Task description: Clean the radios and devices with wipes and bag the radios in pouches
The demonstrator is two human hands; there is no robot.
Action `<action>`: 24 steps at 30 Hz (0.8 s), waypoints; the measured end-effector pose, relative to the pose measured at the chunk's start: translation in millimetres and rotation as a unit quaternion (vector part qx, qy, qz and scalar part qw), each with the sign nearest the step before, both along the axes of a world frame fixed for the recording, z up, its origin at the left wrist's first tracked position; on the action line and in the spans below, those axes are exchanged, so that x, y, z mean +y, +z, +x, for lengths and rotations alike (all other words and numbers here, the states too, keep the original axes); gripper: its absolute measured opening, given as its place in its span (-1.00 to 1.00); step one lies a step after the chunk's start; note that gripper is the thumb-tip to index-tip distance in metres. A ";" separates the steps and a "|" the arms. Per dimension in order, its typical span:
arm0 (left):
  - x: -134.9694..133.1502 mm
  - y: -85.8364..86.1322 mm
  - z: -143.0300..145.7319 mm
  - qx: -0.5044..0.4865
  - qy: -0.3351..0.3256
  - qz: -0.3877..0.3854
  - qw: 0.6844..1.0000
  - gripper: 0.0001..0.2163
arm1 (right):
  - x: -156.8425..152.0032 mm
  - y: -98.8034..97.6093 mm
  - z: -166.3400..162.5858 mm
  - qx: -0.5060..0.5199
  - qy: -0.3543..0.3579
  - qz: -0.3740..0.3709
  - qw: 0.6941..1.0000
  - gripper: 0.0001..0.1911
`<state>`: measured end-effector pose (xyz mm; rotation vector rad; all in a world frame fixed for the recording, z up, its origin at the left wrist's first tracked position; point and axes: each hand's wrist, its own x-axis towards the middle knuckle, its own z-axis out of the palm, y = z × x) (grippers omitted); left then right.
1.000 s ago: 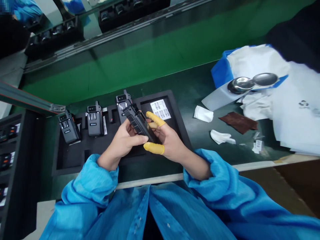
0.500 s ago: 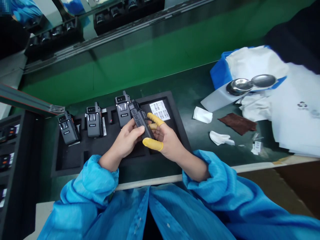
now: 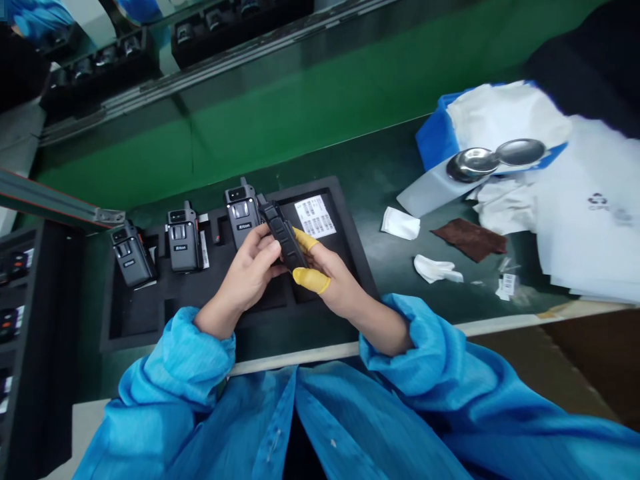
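Both of my hands grip one black walkie-talkie (image 3: 283, 233), held tilted above a black foam tray (image 3: 367, 277). My left hand (image 3: 253, 270) pinches its left side with thumb and fingers. On the other side, my right hand (image 3: 327, 270), with yellow finger cots on thumb and fingers, holds its lower end. Just behind it lies another walkie-talkie (image 3: 241, 212) in the tray, marked Riton. Two more, a middle walkie-talkie (image 3: 184, 241) and a left walkie-talkie (image 3: 131, 255), lie further left, clip side up. A white barcode label sheet (image 3: 315, 215) rests in the right compartment.
To the right are a white folded cloth (image 3: 401, 223), a brown cloth (image 3: 470, 239), a white plastic bottle (image 3: 430, 189) with a metal lid, and a blue bin (image 3: 435, 140) of white cloths. A second foam tray (image 3: 45, 373) stands at left. A metal bar (image 3: 55, 197) juts in there.
The held walkie-talkie has turned slightly in my hands, and the right-hand fingers have closed in around it. The whole view has shifted a little.
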<state>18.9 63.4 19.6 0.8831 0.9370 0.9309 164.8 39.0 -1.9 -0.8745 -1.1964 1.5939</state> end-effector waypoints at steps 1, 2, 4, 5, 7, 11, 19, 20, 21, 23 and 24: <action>-0.2 -0.1 0.2 -0.002 0.000 0.002 1.000 -0.58 | -0.5 -0.4 -0.3 -0.002 -0.004 0.004 1.000 -0.22; -0.3 -0.3 0.3 -0.004 0.001 0.004 1.000 -0.56 | -1.2 -0.8 -0.6 -0.006 -0.007 0.004 1.000 -0.22; -0.5 -1.2 0.4 -0.002 0.004 0.010 1.000 -0.51 | -3.0 -0.8 -1.2 -0.019 -0.013 0.002 1.000 -0.20; -0.6 -1.7 0.5 0.001 0.004 0.013 1.000 -0.50 | -3.8 -0.4 -1.5 -0.027 -0.014 0.001 1.000 -0.19; -0.7 -2.4 0.6 0.008 0.004 0.018 1.000 -0.51 | -5.0 0.8 -2.2 -0.038 -0.017 -0.002 0.999 -0.17; -0.9 -2.2 0.9 0.005 -0.011 0.028 1.000 -0.53 | -4.3 3.1 -3.9 -0.042 -0.026 -0.015 0.999 -0.16; -2.1 -3.8 -0.6 0.009 -0.035 0.085 0.996 -0.61 | -3.0 4.4 -5.1 -0.017 -0.037 -0.045 0.998 -0.18; -2.3 -4.7 -1.2 0.012 -0.039 0.088 0.995 -0.61 | -3.5 4.6 -5.0 -0.015 -0.039 -0.048 0.998 -0.19; -2.4 -5.8 -1.8 0.013 -0.042 0.090 0.995 -0.60 | -4.1 4.7 -4.9 -0.014 -0.042 -0.049 0.998 -0.20; -2.6 -8.2 -3.3 0.014 -0.049 0.095 0.994 -0.57 | -5.2 4.9 -4.8 -0.009 -0.048 -0.046 0.998 -0.22; -2.6 -9.4 -4.0 0.014 -0.052 0.098 0.994 -0.56 | -5.9 4.9 -4.8 -0.005 -0.051 -0.041 0.998 -0.24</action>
